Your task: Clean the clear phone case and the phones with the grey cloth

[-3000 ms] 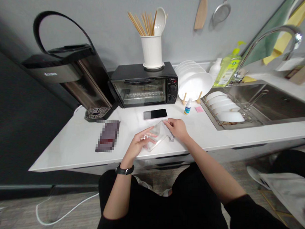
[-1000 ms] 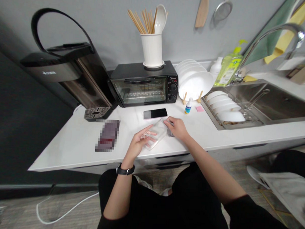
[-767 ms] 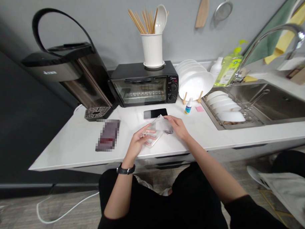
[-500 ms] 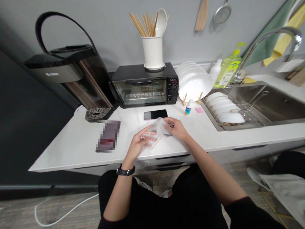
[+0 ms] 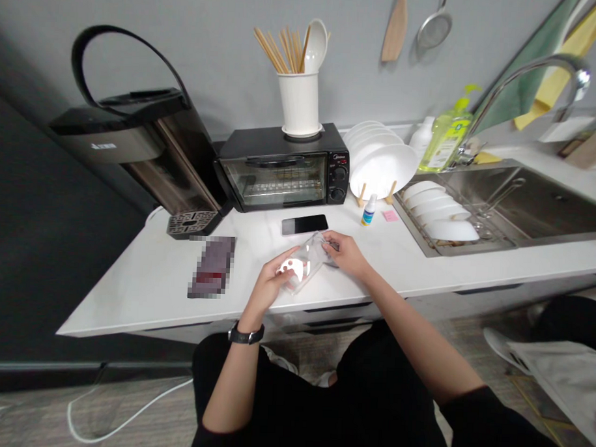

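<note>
Near the centre of the frame, the left hand [image 5: 268, 279] grips a clear phone case [image 5: 307, 267] over the worktop [image 5: 139, 293], thumb and fingers closed on its left side. The right hand [image 5: 348, 253], fingers pinching a grey cloth [image 5: 329, 258], meets the case's upper right end. Above them in the frame lies a smartphone [image 5: 304, 224]; a small spray bottle [image 5: 369, 213] stands to its right.

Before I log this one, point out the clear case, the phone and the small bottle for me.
Clear case [image 5: 304, 265]: head view, on the middle of its see-through panel.
Phone [image 5: 305, 224]: head view, on the middle of its dark screen.
Small bottle [image 5: 369, 213]: head view, on its blue label.
</note>
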A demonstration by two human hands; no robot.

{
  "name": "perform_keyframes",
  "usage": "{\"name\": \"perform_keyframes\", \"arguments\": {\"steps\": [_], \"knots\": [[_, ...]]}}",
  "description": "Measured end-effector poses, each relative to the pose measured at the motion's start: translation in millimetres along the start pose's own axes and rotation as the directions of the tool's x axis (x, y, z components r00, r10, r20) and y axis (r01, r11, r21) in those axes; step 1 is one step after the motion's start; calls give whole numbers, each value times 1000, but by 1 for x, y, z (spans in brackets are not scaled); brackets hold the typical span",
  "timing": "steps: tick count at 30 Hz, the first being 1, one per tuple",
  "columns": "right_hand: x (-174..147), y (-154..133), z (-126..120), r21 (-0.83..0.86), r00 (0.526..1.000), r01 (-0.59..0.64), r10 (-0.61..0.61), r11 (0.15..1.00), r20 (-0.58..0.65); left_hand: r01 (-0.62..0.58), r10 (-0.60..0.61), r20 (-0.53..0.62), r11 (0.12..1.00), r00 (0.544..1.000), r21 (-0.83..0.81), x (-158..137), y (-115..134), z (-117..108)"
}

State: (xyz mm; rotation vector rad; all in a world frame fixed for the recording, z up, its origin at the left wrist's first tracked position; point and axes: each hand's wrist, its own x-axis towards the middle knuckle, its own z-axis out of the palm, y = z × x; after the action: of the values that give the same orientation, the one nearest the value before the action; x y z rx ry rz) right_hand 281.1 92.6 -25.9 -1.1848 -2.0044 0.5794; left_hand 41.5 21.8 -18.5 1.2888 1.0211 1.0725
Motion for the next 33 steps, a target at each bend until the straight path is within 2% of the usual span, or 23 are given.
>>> {"name": "perform_keyframes", "arguments": {"steps": [6,12,18,23,29,33], "knots": [[-4,0,2,-163,991,-108,93,981,-96,6,-7,74,1000,997,17,-1,0,0],[-3,-4,2,-163,1000,-10,7,987,-15,-16,16,0,999,1000,-31,0,1,1],[-6,-3,0,-235,995,-95,82,967,-65,7,-7,87,1000,996,1,-2,-1,-2],[-4,-5,0,-201,999,-29,26,979,-21,-8,8,-1,1000,1000,-19,-1,1,1],[-5,-3,-1,-238,995,-86,73,968,-64,-2,3,58,1000,998,-8,-1,-2,-1],[-5,-6,0,-205,999,-30,24,978,-31,-26,27,17,999,999,-18,-1,-4,-1]]}}
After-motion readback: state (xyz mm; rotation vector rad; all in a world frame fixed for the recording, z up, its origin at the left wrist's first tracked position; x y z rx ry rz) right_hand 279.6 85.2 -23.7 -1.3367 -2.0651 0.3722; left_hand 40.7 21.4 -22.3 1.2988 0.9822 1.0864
